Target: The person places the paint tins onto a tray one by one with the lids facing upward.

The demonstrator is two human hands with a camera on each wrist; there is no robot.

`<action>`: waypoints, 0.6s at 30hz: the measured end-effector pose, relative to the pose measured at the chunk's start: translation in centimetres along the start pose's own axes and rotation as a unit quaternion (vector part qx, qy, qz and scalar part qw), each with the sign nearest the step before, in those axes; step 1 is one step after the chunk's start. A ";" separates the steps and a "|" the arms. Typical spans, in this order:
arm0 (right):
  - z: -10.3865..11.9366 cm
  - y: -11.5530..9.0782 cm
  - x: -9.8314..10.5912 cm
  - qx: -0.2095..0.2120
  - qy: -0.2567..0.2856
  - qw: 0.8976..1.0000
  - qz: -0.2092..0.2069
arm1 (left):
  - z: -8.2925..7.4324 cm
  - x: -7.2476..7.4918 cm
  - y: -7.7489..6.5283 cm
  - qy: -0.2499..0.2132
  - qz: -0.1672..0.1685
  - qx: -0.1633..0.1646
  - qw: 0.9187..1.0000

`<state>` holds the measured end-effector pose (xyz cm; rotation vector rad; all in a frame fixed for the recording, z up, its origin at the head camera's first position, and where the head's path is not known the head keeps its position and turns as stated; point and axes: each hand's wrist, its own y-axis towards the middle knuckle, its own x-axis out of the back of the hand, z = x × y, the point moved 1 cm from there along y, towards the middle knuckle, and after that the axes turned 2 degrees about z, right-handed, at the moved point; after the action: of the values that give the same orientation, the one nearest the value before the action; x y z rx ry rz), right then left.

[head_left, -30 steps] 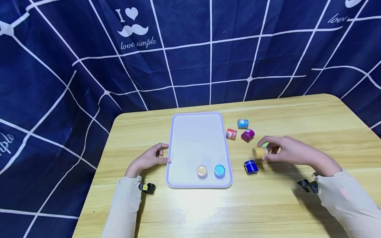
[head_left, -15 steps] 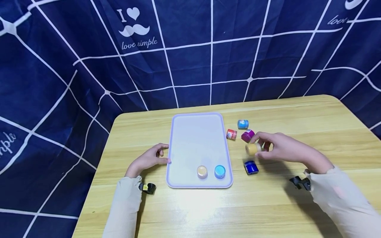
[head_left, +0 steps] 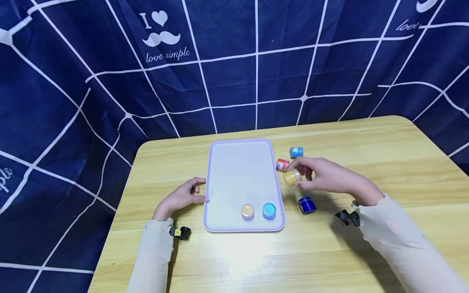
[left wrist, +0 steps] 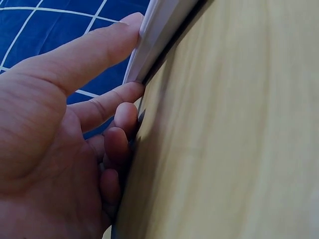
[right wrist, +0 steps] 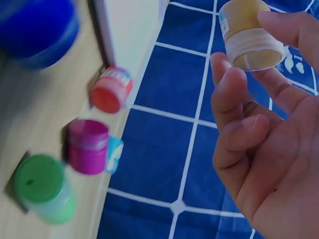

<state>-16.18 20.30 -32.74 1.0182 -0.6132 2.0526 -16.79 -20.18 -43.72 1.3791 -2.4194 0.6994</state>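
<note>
My right hand (head_left: 322, 175) pinches a small ochre-yellow paint jar (head_left: 292, 178) between thumb and fingers, held tilted above the table beside the tray's right edge. In the right wrist view the jar (right wrist: 249, 35) shows its ridged, whitish translucent end toward the camera. My left hand (head_left: 185, 196) rests at the left edge of the white, lilac-rimmed tray (head_left: 238, 171). Its thumb and index fingertips (left wrist: 133, 25) touch the rim, the other fingers curled loosely below. Two jars stand on the tray near its front: a pale gold one (head_left: 247, 211) and a light blue one (head_left: 269, 211).
Right of the tray lie a red jar (head_left: 282, 164), a blue jar (head_left: 296, 152) and a dark blue jar (head_left: 307, 205). A purple jar (right wrist: 88, 147) and a green jar (right wrist: 46, 186) show in the right wrist view. A navy curtain (head_left: 231, 77) hangs behind the table.
My right hand has moved left with the ochre-yellow paint jar, from beyond the dark blue jar toward the tray's right edge. My left hand stays at the tray's rim.
</note>
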 end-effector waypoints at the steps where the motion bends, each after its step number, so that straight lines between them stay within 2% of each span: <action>1: 0.3 0.3 0.0 0.002 0.001 1.000 0.000 | 0.0 0.0 0.0 0.000 0.000 -0.001 1.000; 18: 2.6 3.8 -1.8 0.012 0.050 0.997 0.050 | -0.1 0.0 -0.2 0.000 -0.003 0.001 1.000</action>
<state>-17.34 15.50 -33.09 0.9085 -0.5993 2.1881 -16.65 -20.24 -43.58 1.3865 -2.4140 0.6996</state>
